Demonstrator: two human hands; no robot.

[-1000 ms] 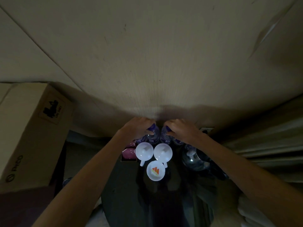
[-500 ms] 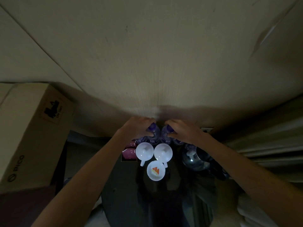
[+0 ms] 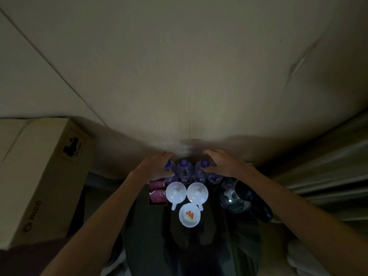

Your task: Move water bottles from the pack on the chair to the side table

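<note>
Several clear water bottles with purple caps stand in a row at the far edge of the dark side table, close to the wall. My left hand is at the left end of the row, fingers spread and curved around the leftmost bottle. At the right end, my right hand has its fingers apart beside another bottle. Neither hand lifts a bottle. The pack and the chair are out of view.
Two white cups and a small white dish sit just in front of the bottles. A glass kettle with a black handle stands to the right, a tray of pink packets to the left. A cardboard box is at the left, curtains at the right.
Both hands were closed over the bottle tops. They have since spread apart and slid outward, uncovering the purple caps. The bottles stay on the table.
</note>
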